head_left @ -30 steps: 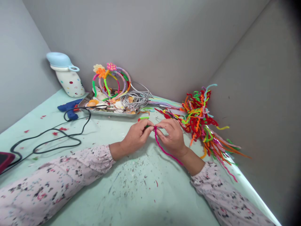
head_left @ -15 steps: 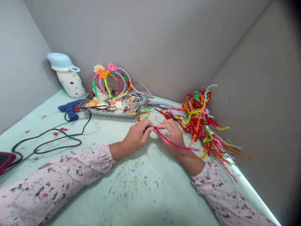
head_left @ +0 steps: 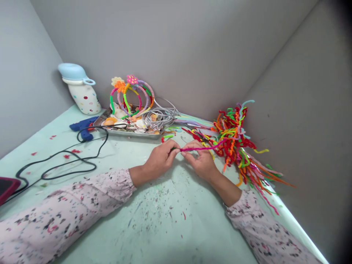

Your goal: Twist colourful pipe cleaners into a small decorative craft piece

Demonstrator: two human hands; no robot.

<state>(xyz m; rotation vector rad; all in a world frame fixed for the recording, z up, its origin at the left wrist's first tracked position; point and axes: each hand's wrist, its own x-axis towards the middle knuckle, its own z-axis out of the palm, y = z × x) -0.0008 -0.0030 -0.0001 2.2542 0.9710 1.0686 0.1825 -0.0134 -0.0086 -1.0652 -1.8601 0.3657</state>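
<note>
Over the middle of the table, my left hand [head_left: 162, 157] pinches a magenta pipe cleaner [head_left: 202, 148] between thumb and forefinger. A short dark green bit shows at those fingertips; most of it is hidden. My right hand [head_left: 202, 161] pinches beside it, its fingertips almost touching the left ones. From there the pipe cleaner runs over the right fingers, its free length stretching right toward a heap of coloured pipe cleaners [head_left: 232, 137]. Just beyond the left hand lies a short green and red pipe cleaner piece [head_left: 167, 138].
A metal tray [head_left: 132, 135] at the back holds flower-topped pipe-cleaner hoops [head_left: 137, 97], shell-like scraps and a grey wire coil [head_left: 162, 117]. Left of it are a blue glue gun [head_left: 86, 128] with a looping black cord [head_left: 68, 178], a bottle [head_left: 84, 96] and a red-edged device [head_left: 8, 189].
The free length of the magenta pipe cleaner has swung up, from hanging across my right palm and wrist to lying over the right fingers. Both hands stay nearly in place.
</note>
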